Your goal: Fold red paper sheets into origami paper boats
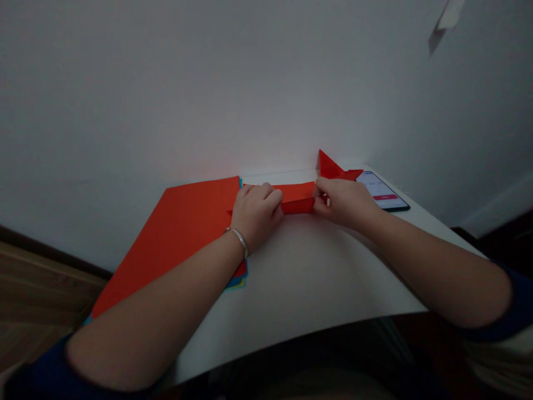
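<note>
A sheet of red paper (297,206), partly folded, lies between my two hands near the back of the white table. Fingers curled, my left hand (257,211) grips its left part; a silvery bangle circles that wrist. At the paper's right end, my right hand (343,201) pinches the edge between thumb and fingers. Just behind the right hand stands a folded red paper shape (333,166) with pointed tips. My fingers hide both ends of the held paper.
A stack of coloured paper (179,222), orange-red on top, lies at the left under my left forearm. A phone (385,191) with a lit screen rests at the back right. The white table (316,278) meets a pale wall (250,83).
</note>
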